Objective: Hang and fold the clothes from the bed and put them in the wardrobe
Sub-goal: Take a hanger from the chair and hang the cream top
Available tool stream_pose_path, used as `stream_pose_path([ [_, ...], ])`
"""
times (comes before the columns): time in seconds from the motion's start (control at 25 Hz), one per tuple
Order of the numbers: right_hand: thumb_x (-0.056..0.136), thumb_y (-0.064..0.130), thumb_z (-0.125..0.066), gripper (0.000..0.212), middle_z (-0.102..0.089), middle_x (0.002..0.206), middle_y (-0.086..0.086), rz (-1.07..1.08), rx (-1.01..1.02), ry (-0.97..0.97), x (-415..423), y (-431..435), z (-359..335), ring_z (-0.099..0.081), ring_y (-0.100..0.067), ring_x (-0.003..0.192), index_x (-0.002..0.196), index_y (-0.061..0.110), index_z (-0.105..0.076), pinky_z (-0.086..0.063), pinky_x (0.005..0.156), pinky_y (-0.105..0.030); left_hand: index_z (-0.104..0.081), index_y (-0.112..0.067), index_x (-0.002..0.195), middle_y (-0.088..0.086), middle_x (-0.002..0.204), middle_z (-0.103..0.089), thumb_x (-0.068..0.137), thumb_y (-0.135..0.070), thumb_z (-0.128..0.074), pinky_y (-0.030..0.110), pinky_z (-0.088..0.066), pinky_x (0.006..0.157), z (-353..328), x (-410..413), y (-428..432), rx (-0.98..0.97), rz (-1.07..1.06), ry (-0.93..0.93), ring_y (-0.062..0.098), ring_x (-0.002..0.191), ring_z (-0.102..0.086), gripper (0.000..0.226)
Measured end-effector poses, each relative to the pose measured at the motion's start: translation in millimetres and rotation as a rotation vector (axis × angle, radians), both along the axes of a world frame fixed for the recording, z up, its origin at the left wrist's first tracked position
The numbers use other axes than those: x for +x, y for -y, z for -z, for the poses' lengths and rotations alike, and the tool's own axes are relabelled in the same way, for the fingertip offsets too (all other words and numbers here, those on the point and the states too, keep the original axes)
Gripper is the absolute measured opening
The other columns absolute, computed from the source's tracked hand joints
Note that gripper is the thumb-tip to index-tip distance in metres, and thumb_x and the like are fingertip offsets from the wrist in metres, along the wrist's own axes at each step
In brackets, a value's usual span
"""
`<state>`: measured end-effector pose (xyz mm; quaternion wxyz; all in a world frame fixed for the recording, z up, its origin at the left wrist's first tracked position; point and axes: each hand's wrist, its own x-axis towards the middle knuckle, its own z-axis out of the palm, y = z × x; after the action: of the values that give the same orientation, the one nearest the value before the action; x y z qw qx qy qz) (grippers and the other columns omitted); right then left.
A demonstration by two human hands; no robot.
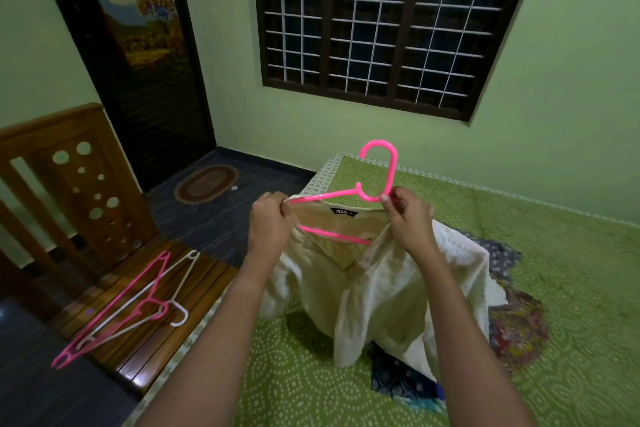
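I hold a cream top (381, 291) up over the bed (571, 270), with a pink hanger (379, 170) partly inside its neck opening. My left hand (272, 222) pinches the left shoulder of the top over the hanger's left end. My right hand (408, 215) grips the hanger at the base of its hook together with the collar. The top's lower part drapes onto the green patterned bedsheet. Dark patterned clothes (516, 326) lie under and to the right of it.
Two spare hangers, one pink (114, 308) and one white (173, 291), lie on the wooden bed end at the left. Beyond it are a carved wooden footboard (69, 184), dark floor with an oval mat (206, 183), a dark door and a barred window (391, 21).
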<state>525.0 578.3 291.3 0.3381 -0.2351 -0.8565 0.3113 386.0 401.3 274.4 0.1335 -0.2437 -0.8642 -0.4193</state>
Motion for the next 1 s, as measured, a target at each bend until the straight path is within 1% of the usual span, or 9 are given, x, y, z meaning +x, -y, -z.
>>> stream_pose_path([
  [0.12,0.093,0.020,-0.056,0.015,-0.037,0.067,0.018,0.053,0.044,0.055,3.7,-2.4,5.6,-0.041,-0.017,0.077,0.084,0.009,-0.060,-0.025,0.074,-0.033,-0.069,0.001,0.092,0.017,0.087,-0.064,0.084,0.003,-0.058,0.013,-0.033,0.067,-16.7,5.5,-1.2,0.178,0.068,-0.106,0.024,0.077,-0.058,0.013],
  [0.24,0.093,0.015,-0.055,0.014,-0.037,0.065,0.014,0.030,-0.006,-0.005,6.4,-3.7,12.7,-0.038,-0.015,0.065,0.080,0.012,-0.053,-0.025,0.070,-0.031,-0.069,-0.002,0.090,0.011,0.084,-0.065,0.082,-0.003,-0.062,0.016,-0.042,0.067,-23.6,15.9,-10.0,0.204,0.267,-0.227,0.016,0.072,-0.057,0.010],
  [0.36,0.094,0.017,-0.053,0.016,-0.039,0.062,0.010,0.007,-0.092,-0.090,6.7,-4.7,17.8,-0.034,-0.005,0.058,0.079,0.009,-0.053,-0.026,0.068,-0.033,-0.068,-0.004,0.093,0.009,0.088,-0.061,0.081,-0.021,-0.062,0.028,-0.049,0.069,-12.3,24.0,-17.7,0.098,0.344,-0.262,0.020,0.079,-0.058,0.022],
  [0.48,0.095,0.018,-0.052,0.017,-0.038,0.061,0.009,-0.049,-0.108,-0.094,8.6,-2.2,16.9,-0.034,-0.006,0.057,0.079,0.011,-0.052,-0.027,0.066,-0.032,-0.062,-0.009,0.115,0.010,0.104,-0.062,0.086,-0.035,-0.052,0.039,-0.044,0.085,-1.9,21.9,-20.7,-0.102,0.286,-0.370,0.026,0.096,-0.058,0.041],
  [0.56,0.094,0.017,-0.054,0.016,-0.040,0.062,0.008,-0.101,-0.103,-0.088,9.5,1.6,12.8,-0.035,-0.007,0.057,0.081,0.008,-0.055,-0.026,0.063,-0.030,-0.066,-0.008,0.109,0.009,0.096,-0.068,0.088,-0.028,-0.051,0.041,-0.042,0.092,-3.4,19.3,-22.2,-0.140,0.267,-0.425,0.027,0.092,-0.064,0.033],
  [0.64,0.091,0.015,-0.058,0.013,-0.047,0.067,0.004,-0.130,-0.070,-0.078,12.0,4.4,8.7,-0.040,-0.011,0.061,0.085,0.003,-0.061,-0.030,0.059,-0.030,-0.070,-0.005,0.099,0.011,0.088,-0.071,0.085,-0.011,-0.061,0.044,-0.035,0.101,-2.8,16.2,-21.8,-0.137,0.255,-0.441,0.025,0.086,-0.067,0.017],
  [0.84,0.074,-0.003,-0.072,0.016,-0.064,0.079,-0.008,-0.001,0.027,0.111,37.5,-20.8,1.5,-0.055,-0.020,0.071,0.087,0.007,-0.074,-0.040,0.065,-0.026,-0.066,0.003,0.108,0.021,0.109,-0.067,0.088,-0.002,-0.057,0.040,-0.014,0.115,-0.1,5.0,-8.5,-0.080,0.110,-0.247,0.030,0.114,-0.059,0.023],
  [0.92,0.076,0.002,-0.073,0.018,-0.064,0.084,-0.006,0.013,0.052,0.136,43.5,-22.0,-2.5,-0.057,-0.020,0.076,0.093,0.008,-0.072,-0.042,0.069,-0.027,-0.065,0.006,0.108,0.024,0.110,-0.066,0.087,0.003,-0.056,0.043,-0.013,0.115,1.8,4.8,-8.2,-0.019,0.110,-0.213,0.035,0.119,-0.055,0.023],
  [1.0,0.080,0.017,-0.073,0.029,-0.061,0.096,-0.003,-0.042,0.093,0.113,36.5,-12.0,-7.0,-0.055,-0.016,0.089,0.107,0.008,-0.067,-0.041,0.077,-0.024,-0.066,0.007,0.102,0.026,0.105,-0.067,0.085,0.005,-0.057,0.046,-0.010,0.113,3.0,6.2,-13.0,0.017,0.160,-0.229,0.038,0.118,-0.055,0.020],
])
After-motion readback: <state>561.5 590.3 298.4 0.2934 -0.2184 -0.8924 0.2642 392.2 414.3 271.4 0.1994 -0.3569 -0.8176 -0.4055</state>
